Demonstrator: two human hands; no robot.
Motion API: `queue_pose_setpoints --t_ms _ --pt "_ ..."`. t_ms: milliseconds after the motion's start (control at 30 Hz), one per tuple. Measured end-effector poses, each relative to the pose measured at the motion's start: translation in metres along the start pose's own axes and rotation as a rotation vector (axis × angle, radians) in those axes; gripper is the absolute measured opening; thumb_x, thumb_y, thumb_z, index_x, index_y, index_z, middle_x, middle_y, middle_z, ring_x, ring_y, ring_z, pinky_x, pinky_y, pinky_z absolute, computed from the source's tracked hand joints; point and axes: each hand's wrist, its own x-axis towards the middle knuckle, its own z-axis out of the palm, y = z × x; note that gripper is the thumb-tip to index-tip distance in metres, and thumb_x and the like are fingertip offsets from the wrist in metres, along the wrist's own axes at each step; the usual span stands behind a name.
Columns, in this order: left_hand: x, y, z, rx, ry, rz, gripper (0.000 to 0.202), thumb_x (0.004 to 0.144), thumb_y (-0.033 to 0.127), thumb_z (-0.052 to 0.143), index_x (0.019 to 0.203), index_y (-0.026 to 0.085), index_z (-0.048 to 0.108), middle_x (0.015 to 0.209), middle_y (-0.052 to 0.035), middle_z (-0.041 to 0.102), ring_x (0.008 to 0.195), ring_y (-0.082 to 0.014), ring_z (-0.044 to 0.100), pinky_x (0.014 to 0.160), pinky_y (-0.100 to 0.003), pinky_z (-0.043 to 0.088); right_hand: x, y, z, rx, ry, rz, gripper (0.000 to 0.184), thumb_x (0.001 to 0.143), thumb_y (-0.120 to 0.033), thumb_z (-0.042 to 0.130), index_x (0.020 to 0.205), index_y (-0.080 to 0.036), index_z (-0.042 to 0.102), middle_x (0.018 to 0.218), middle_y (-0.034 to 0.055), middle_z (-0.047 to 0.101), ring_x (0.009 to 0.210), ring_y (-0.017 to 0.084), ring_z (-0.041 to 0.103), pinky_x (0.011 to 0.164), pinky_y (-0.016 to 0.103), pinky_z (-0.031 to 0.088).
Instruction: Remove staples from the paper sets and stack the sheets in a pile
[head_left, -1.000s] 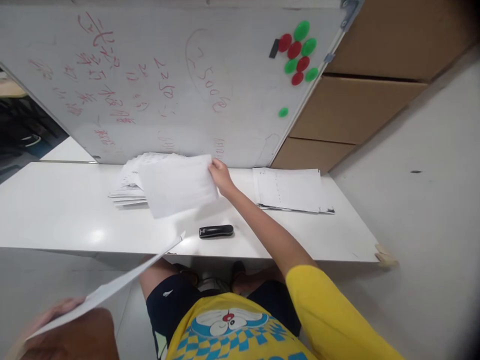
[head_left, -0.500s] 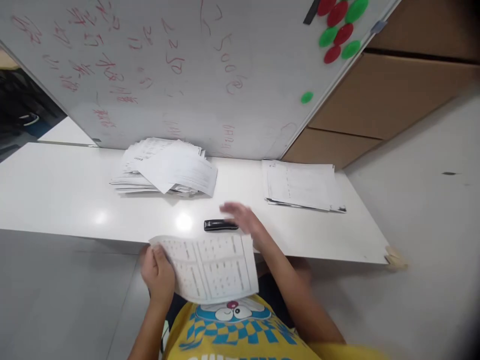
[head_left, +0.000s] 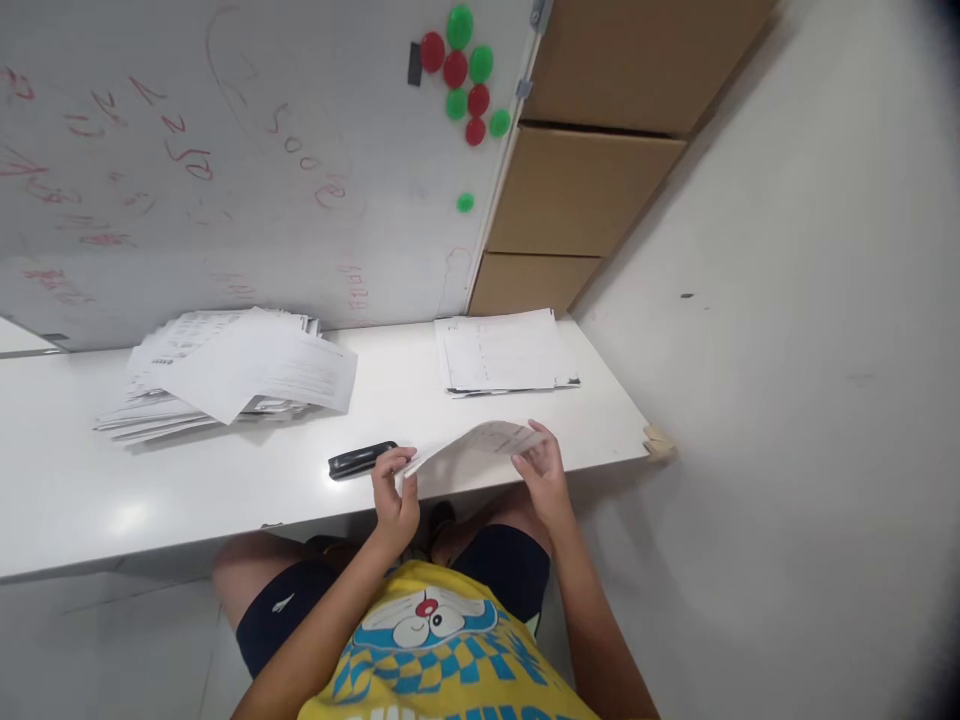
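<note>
Between my two hands, over the front edge of the table, a printed sheet of paper (head_left: 472, 446) bows upward in the middle. My left hand (head_left: 395, 497) pinches its left edge between thumb and fingers. At the opposite edge, my right hand (head_left: 543, 466) grips the paper the same way. A black stapler (head_left: 361, 460) lies on the table just left of my left hand, its right end close to my fingers. Whether the paper is one sheet or several, I cannot tell.
A messy pile of papers (head_left: 225, 370) covers the table's left part. A neater stack (head_left: 506, 352) lies at the back right. Behind the white table (head_left: 172, 490) stands a whiteboard (head_left: 300, 60) with red and green magnets, beside cardboard boxes (head_left: 585, 190). A wall (head_left: 787, 350) bounds the right.
My right hand, free before, has taken hold of the paper's right edge. The paper has been raised and tilted from lying face-up near my lap. The view has swung to the right.
</note>
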Motion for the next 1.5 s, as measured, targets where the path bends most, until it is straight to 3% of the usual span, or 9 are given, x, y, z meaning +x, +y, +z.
queue_pose_setpoints --t_ms 133,300,400,500,600,733,1067,1367,1500 --pt "-0.008 0.001 0.004 0.104 -0.045 -0.163 0.022 0.094 0.037 0.044 0.104 0.020 0.052 0.097 -0.0096 0.062 0.094 -0.0202 0.060 0.085 -0.038 0.048 -0.005 0.010 0.000 -0.041 0.057 -0.019 0.047 0.082 -0.043 0.059 0.123 -0.025 0.049 0.122 0.0089 0.058 0.112 0.023 0.057 0.102 0.041 0.043" --pt "-0.010 0.000 -0.002 0.141 -0.205 -0.159 0.027 0.095 0.039 0.040 0.097 0.019 0.059 0.091 -0.0079 0.065 0.087 -0.0198 0.062 0.079 -0.035 0.050 -0.004 0.021 0.011 0.016 0.128 0.073 0.038 0.078 -0.047 0.058 0.108 -0.023 0.058 0.106 0.0087 0.068 0.104 0.026 0.062 0.096 0.043 0.047" --pt "-0.009 0.002 -0.018 0.194 -0.167 -0.189 0.029 0.096 0.038 0.038 0.099 0.019 0.059 0.091 -0.0068 0.065 0.085 -0.0191 0.062 0.076 -0.033 0.050 -0.004 0.019 0.002 -0.032 0.096 0.121 0.033 0.078 -0.047 0.059 0.100 -0.023 0.064 0.105 0.0099 0.071 0.104 0.029 0.063 0.095 0.044 0.047" --pt "0.006 0.003 -0.049 0.290 -0.166 -0.134 0.027 0.096 0.035 0.038 0.105 0.019 0.057 0.098 -0.0079 0.064 0.093 -0.0199 0.060 0.083 -0.034 0.048 0.001 0.013 -0.015 -0.048 -0.088 0.165 0.034 0.078 -0.046 0.064 0.104 -0.023 0.066 0.111 0.0093 0.070 0.104 0.029 0.064 0.091 0.043 0.050" --pt "0.031 -0.005 -0.077 0.559 -0.415 0.004 0.037 0.091 0.038 0.049 0.122 0.017 0.052 0.113 -0.0121 0.061 0.107 -0.0254 0.056 0.092 -0.040 0.044 0.008 0.014 -0.023 -0.003 -0.242 0.258 0.039 0.075 -0.047 0.069 0.104 -0.021 0.067 0.109 0.0094 0.072 0.101 0.030 0.066 0.085 0.042 0.054" --pt "0.048 -0.026 -0.090 0.821 -0.710 0.153 0.047 0.091 0.037 0.050 0.132 0.015 0.047 0.109 -0.0133 0.064 0.101 -0.0274 0.058 0.084 -0.040 0.044 0.012 0.025 -0.014 -0.035 -0.235 0.283 0.041 0.071 -0.048 0.070 0.100 -0.019 0.067 0.105 0.0098 0.073 0.099 0.030 0.067 0.085 0.044 0.053" --pt "0.043 -0.058 -0.092 0.834 -0.596 0.298 0.038 0.094 0.037 0.045 0.125 0.018 0.055 0.098 -0.0112 0.068 0.089 -0.0237 0.061 0.073 -0.034 0.043 0.013 0.022 -0.003 -0.083 -0.238 0.247 0.032 0.071 -0.041 0.067 0.095 -0.019 0.068 0.098 0.0092 0.074 0.096 0.030 0.067 0.084 0.045 0.053" --pt "0.048 -0.046 -0.091 0.831 -0.670 0.301 0.044 0.095 0.027 0.040 0.138 0.021 0.047 0.112 -0.0108 0.066 0.093 -0.0231 0.059 0.075 -0.035 0.043 0.011 0.024 0.008 -0.064 -0.272 0.244 0.035 0.077 -0.040 0.064 0.105 -0.018 0.067 0.106 0.0085 0.072 0.099 0.028 0.066 0.086 0.041 0.052" --pt "0.049 -0.044 -0.092 0.827 -0.720 0.297 0.041 0.094 0.023 0.039 0.133 0.024 0.053 0.113 -0.0102 0.066 0.091 -0.0222 0.059 0.073 -0.035 0.044 0.008 0.024 0.007 -0.027 -0.255 0.248 0.036 0.078 -0.042 0.065 0.106 -0.019 0.067 0.108 0.0086 0.072 0.100 0.027 0.066 0.088 0.041 0.052"
